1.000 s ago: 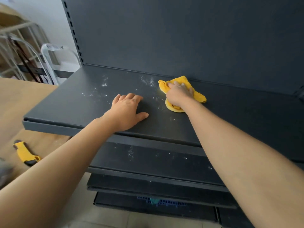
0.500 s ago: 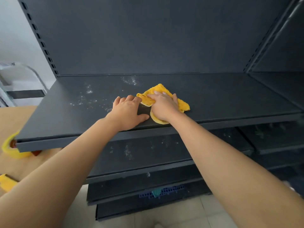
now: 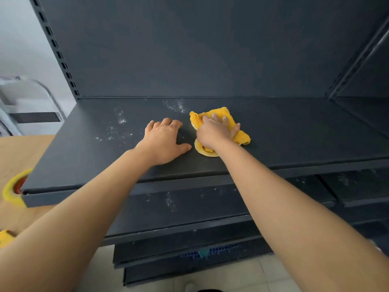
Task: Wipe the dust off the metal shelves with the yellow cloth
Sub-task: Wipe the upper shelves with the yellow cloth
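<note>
The dark grey metal top shelf spans the middle of the view. White dust speckles its left part, and more dust lies near the back panel. My right hand presses down on the crumpled yellow cloth at the shelf's centre, fingers gripping it. My left hand rests flat on the shelf just left of the cloth, fingers spread, holding nothing. A lower shelf under it also carries dust specks.
A wooden table stands at the left with a yellow tape roll partly under the shelf's corner and another yellow item. A neighbouring shelf unit adjoins on the right. A blue basket sits low down.
My right hand has slid the cloth slightly right and back from my left hand. The left hand stays planted on the shelf. The view has shifted a little.
</note>
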`<state>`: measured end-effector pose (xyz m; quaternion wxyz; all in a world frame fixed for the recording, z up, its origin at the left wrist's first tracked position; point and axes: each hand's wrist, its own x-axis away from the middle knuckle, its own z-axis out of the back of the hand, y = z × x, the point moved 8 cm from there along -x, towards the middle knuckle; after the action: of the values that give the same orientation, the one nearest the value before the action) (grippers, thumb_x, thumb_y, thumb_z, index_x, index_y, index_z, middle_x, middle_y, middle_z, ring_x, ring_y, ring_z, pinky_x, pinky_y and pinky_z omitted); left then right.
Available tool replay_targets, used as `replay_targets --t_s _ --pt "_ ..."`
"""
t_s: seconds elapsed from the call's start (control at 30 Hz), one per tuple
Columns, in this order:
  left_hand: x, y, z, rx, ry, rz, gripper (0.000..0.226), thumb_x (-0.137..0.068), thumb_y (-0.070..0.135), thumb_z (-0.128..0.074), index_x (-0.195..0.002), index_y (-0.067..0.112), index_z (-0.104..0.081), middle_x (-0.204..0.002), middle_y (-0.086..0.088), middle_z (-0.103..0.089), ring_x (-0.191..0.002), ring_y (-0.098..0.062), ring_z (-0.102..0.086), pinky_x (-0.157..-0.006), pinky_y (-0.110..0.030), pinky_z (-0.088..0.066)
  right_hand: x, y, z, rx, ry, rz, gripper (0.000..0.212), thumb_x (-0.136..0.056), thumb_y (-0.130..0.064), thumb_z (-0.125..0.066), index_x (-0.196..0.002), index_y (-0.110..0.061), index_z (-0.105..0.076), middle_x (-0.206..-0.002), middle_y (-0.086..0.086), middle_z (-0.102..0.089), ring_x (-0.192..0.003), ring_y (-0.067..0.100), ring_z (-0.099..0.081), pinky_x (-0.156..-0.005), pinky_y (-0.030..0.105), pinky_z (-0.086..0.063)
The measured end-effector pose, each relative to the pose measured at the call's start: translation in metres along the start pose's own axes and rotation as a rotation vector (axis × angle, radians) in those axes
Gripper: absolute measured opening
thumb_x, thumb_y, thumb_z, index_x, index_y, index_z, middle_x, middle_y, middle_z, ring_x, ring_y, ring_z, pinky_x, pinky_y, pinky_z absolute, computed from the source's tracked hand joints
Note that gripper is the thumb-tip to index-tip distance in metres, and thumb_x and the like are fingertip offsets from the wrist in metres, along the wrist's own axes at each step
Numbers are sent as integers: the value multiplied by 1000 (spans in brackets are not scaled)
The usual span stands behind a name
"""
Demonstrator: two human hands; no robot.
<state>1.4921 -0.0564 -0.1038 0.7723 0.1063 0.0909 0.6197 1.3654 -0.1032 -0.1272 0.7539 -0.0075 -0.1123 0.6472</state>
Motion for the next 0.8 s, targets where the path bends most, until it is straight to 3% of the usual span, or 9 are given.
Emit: replay_targets --t_s 0.6,0.8 --pt "-52 -59 10 -22 29 198 67 -87 49 -53 -142 19 -31 -144 -7 -37 -133 -30 -32 -117 -41 -14 -92 -77 4 50 -43 113 58 -94 -32 -39 -149 -24 -21 -156 2 -16 -143 35 -6 -113 59 2" --pt "-39 -66 14 -32 53 213 64 -86 49 -55 -138 19 -35 -140 -7 -41 -130 -29 -36 -115 -39 -15 -75 -115 -2 42 -77 391 54 -94 -15 -34 -145 -30 -29 -156 -3 -19 -144 31 -9 -114 60 0"
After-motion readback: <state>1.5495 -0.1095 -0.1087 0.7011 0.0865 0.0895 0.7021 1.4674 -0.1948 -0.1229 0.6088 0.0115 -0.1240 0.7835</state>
